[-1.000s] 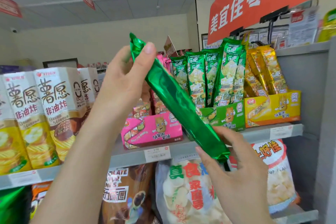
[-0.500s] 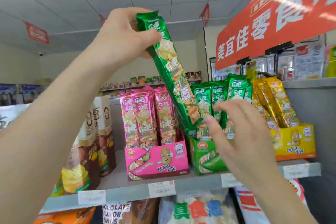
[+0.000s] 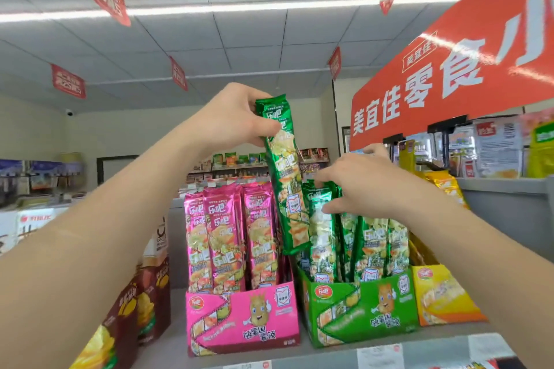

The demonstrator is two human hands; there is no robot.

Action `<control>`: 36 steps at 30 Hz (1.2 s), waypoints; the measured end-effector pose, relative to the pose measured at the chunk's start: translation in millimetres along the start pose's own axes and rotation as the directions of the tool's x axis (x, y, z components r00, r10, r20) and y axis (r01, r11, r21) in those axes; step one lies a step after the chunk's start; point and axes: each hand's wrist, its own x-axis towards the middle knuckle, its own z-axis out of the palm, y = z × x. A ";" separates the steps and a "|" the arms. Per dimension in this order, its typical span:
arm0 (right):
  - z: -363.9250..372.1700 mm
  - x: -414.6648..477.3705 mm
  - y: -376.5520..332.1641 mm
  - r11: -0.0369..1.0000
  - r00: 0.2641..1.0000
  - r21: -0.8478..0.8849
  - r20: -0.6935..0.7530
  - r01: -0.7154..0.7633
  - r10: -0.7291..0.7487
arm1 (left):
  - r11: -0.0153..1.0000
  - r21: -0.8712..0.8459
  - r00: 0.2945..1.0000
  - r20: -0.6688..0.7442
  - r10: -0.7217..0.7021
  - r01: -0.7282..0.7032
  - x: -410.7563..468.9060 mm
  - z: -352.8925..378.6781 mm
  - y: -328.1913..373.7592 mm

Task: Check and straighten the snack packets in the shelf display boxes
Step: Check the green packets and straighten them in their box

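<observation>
Above the left end of the green display box [image 3: 359, 308], the left hand [image 3: 236, 120] pinches the top of one long green packet [image 3: 287, 183] between thumb and curled fingers. This packet hangs printed side forward and tilted, its top leaning away from the green display box toward the left. Its lower end hovers just over the box's left front corner, clear of the rim and not inside.

Inside the green display box the standing green packets [image 3: 374, 246] rise upright in a loose row, with dark gaps between some of them. Over the box's middle the right hand [image 3: 359, 186] reaches in from the right. Its fingers curl over the tops of these packets and its thumb presses on their front, so it grips the bunch near the upper edge. The two hands are near each other but apart.

Just beside the green display box on its left stands a pink display box [image 3: 242, 320], filled with upright pink packets [image 3: 227, 237] packed close together. Touching the green display box on its right is a yellow display box [image 3: 443, 296]; the yellow packets [image 3: 446, 186] in it are partly hidden behind the right forearm. All three boxes sit on the grey shelf [image 3: 329, 358] under the green display box, whose front edge carries a price tag [image 3: 379, 356]. Well to the left of the green display box, past the pink one, brown cartons [image 3: 141, 302] stand on the same shelf. High above and to the right of it hangs an orange sign [image 3: 449, 75] with white characters.
</observation>
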 end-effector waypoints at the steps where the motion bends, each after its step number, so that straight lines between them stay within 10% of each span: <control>1: -1.6 0.2 2.6 1.000 0.999 0.001 -0.030 0.016 -0.016 | 1.000 -0.022 1.000 -0.018 -0.004 0.004 1.0 -3.7 -3.3; 8: -9.7 -1.5 17.0 0.981 0.999 0.190 -0.025 0.027 -0.023 | 0.999 -0.036 0.994 -0.107 -0.008 0.004 7.7 -2.2 -15.2; 14: -9.4 -6.6 18.0 0.963 0.996 0.259 0.023 0.076 -0.084 | 0.922 0.383 0.998 0.035 0.049 -0.059 10.4 46.7 -12.3; 20: -7.0 -10.6 14.8 0.951 0.990 0.276 -0.054 0.140 -0.130 | 0.881 0.451 0.976 0.210 0.050 -0.142 16.7 54.3 -2.5; 36: -8.1 -9.5 14.3 0.932 0.984 0.318 -0.024 0.174 -0.176 | 0.957 -0.072 0.940 0.222 -0.258 0.279 21.0 53.7 -22.9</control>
